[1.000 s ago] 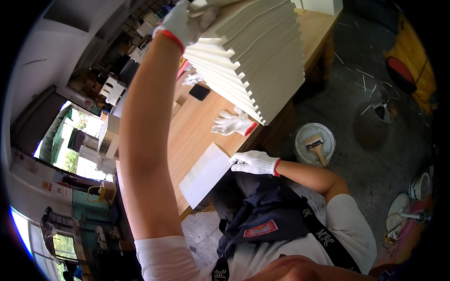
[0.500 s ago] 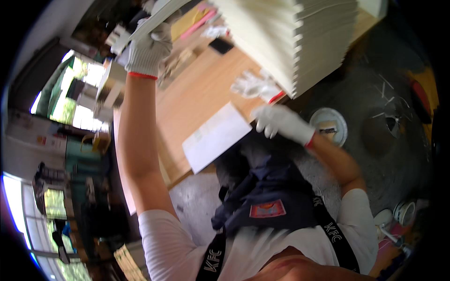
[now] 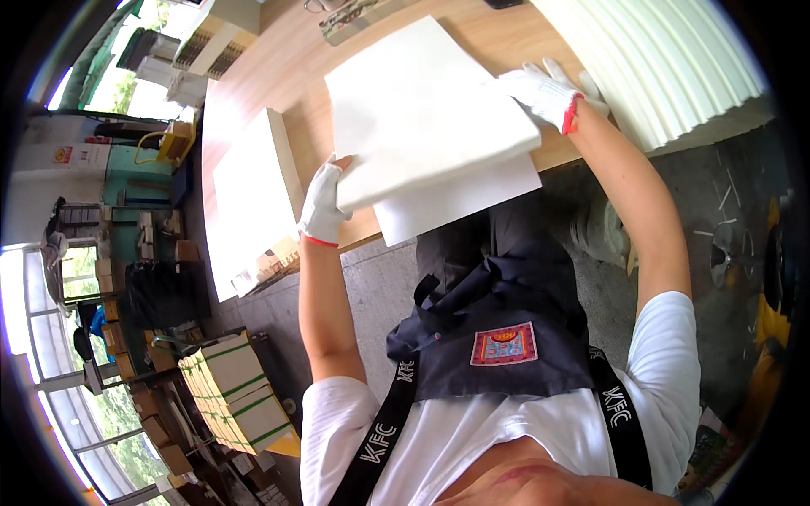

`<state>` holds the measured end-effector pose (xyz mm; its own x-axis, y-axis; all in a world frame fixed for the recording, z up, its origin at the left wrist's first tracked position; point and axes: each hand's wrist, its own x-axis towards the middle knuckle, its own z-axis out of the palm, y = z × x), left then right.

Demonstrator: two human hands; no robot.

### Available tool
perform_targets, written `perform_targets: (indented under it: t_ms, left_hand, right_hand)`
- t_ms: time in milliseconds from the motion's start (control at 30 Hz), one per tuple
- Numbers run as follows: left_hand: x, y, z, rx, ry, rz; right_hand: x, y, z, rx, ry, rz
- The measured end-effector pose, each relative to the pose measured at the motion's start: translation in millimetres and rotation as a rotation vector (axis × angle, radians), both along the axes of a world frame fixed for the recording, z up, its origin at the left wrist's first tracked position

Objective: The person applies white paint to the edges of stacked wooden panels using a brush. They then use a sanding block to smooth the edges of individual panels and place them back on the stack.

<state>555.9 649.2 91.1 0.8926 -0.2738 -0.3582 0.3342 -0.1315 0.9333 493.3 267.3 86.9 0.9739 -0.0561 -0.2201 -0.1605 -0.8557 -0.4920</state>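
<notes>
A thick stack of white paper (image 3: 426, 110) is tilted over the table in front of me. My left hand (image 3: 323, 202), in a white knit glove with a red cuff, grips its near left corner, with the thumb on top. At the right edge, my gloved right hand (image 3: 540, 94) holds the stack; some of its fingers are hidden. Under the stack, a flat white sheet (image 3: 460, 202) sticks out toward me over the table's near edge. A spare white glove (image 3: 591, 88) lies partly hidden behind my right hand.
Tall ridged piles of white paper (image 3: 658, 67) stand at the right of the wooden table (image 3: 308, 114). Another white stack (image 3: 257, 185) lies at the left, with a banded pile (image 3: 221, 38) beyond it. Strapped bundles (image 3: 236, 392) stand lower left, off the table.
My left hand has come down from far left, bringing white paper toward me over the flat sheet. My right hand has moved forward to the stack's right edge. The view has shifted.
</notes>
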Motion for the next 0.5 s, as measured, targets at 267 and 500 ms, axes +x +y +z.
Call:
perform_targets:
  t_ms: [267,500]
  left_hand:
    - [8.1,-6.7,-38.0,-0.014,-0.127,0.015]
    - [15.2,-19.4,-20.8,0.405,-0.171,-0.075]
  right_hand:
    - [10.5,20.1,7.0,0.362,0.132,-0.250]
    - [14.5,9.9,-18.7,0.232,0.064,-0.291]
